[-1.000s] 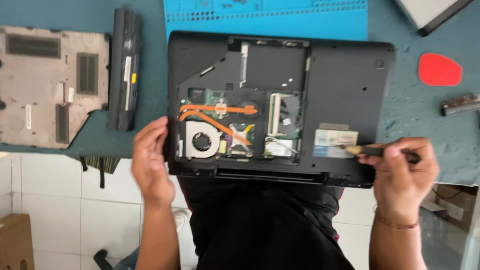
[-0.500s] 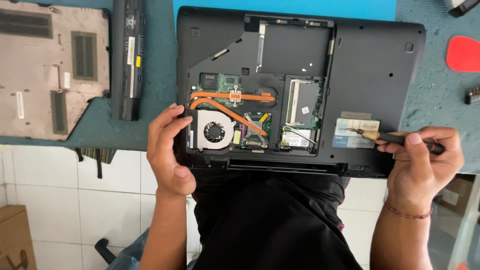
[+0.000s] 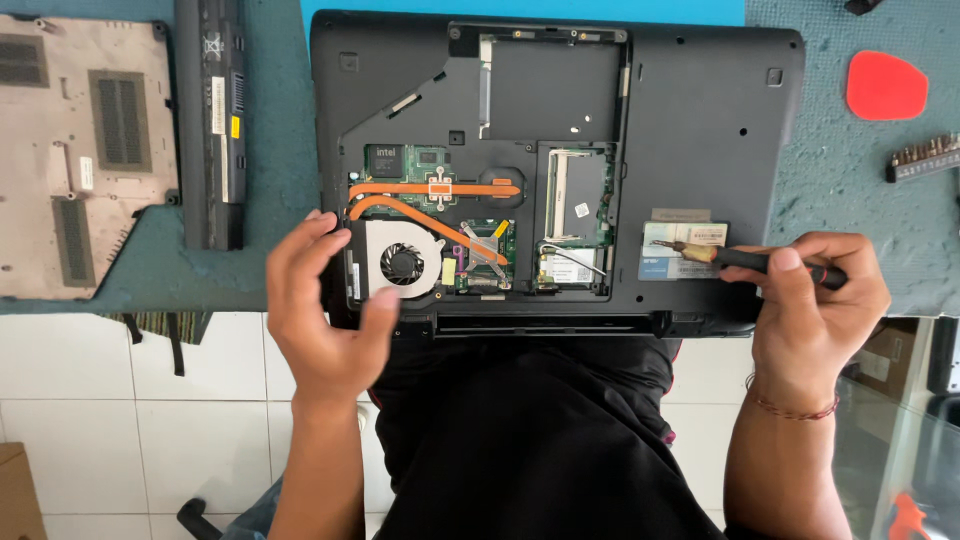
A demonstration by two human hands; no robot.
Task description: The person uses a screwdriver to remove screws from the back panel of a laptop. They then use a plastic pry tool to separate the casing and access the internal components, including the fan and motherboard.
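I'm pinching a black-handled screwdriver [image 3: 760, 262] in my right hand [image 3: 815, 310], its tip resting on the laptop's [image 3: 700, 120] sticker near the front edge. My left hand [image 3: 325, 305] is gripping the laptop's left corner beside the fan [image 3: 400, 265]. The shell looks stiff, the exposed board fragile; I'm keeping to the edges.

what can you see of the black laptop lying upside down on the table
The black laptop lies bottom up on the teal table mat, its near edge overhanging the table toward the person. Its service cover is off, baring a green board, two copper heat pipes, a round fan in a pale housing and an empty bay. The shell looks like matt plastic. The left hand grips its near left edge beside the fan; the right hand holds a screwdriver with its tip on a label sticker.
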